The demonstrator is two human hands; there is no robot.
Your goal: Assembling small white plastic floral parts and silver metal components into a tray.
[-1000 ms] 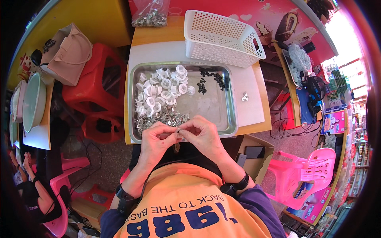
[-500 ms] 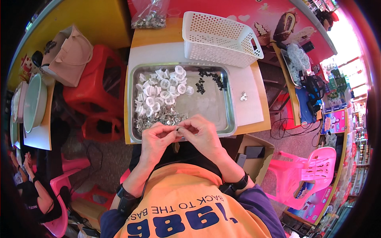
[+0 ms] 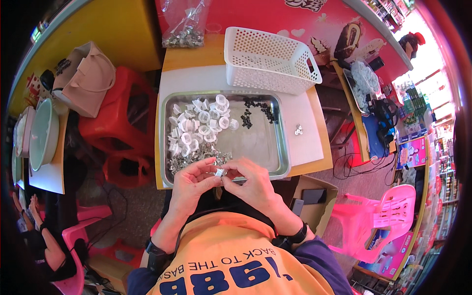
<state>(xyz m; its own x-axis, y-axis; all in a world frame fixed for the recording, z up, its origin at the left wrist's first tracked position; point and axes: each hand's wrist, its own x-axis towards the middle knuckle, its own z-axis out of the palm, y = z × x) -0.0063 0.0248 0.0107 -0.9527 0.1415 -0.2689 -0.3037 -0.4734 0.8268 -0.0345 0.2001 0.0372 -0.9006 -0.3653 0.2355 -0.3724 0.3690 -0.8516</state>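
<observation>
A small pale piece (image 3: 219, 172) (too tiny to identify) lies between the fingertips, over the near edge of the steel tray (image 3: 255, 147). The right hand (image 3: 250, 181) pinches it; the left hand (image 3: 192, 185) has fingers slightly parted beside it, grip unclear.

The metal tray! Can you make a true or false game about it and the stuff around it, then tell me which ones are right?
1. White plastic parts are piled in the left part of the metal tray. True.

2. The black pieces lie outside the tray. False: they are inside it, toward its far right corner.

3. A white basket stands beyond the tray. True.

4. The left hand and right hand are far apart. False: their fingertips are close together at a small white piece.

5. A few silvery bits lie right of the tray. True.
</observation>
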